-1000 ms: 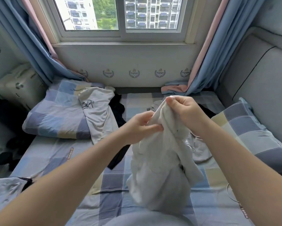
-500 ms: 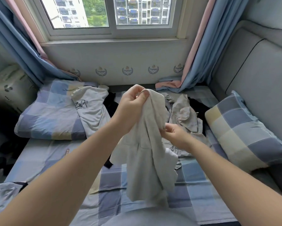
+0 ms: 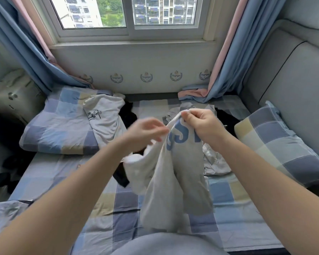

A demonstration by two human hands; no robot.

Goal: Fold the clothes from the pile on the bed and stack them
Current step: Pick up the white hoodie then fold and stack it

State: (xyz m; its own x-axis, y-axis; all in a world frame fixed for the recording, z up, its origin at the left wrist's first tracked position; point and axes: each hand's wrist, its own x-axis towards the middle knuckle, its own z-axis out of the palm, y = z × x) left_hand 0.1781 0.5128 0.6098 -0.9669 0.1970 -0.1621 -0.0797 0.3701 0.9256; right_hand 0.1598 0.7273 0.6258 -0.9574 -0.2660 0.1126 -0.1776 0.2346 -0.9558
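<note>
A light grey T-shirt with blue letters hangs in the air over the middle of the checked bed. My right hand pinches its top edge and holds it up. My left hand is blurred beside the shirt's left edge, fingers curled at the fabric; whether it grips is unclear. Behind the shirt lies the pile of grey and black clothes. A white T-shirt with black script lies on the left pillow.
Checked pillows lie at the left and right. A black garment trails down the bed's middle. A grey padded headboard rises at the right. Curtains and a window close the far side. Dark clothes lie on the floor, left.
My right hand rose from the shirt's middle to pinch its top edge. My left hand dropped from the top to the left edge. The shirt turned, so its blue letters show.
</note>
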